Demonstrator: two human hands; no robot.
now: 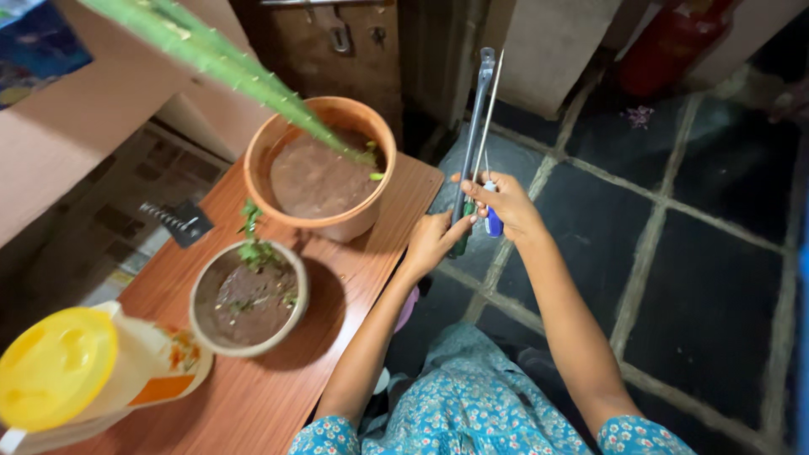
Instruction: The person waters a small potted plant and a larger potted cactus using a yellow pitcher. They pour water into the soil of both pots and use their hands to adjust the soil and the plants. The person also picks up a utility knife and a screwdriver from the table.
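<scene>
Both hands meet just right of the wooden table, over the dark floor. My right hand grips a thin screwdriver with a blue handle, its shaft pointing up and away. My left hand closes around the lower, green-handled end of a long metal tool, which stands beside the screwdriver. Left of my hands sits a big terracotta pot of soil holding a spiny green plant. A smaller pot with a little green sprout stands nearer me.
A white plastic jar with a yellow lid stands at the table's near left corner. A small dark tool lies on the floor left of the table. A dark tiled floor stretches right; a wooden door stands behind.
</scene>
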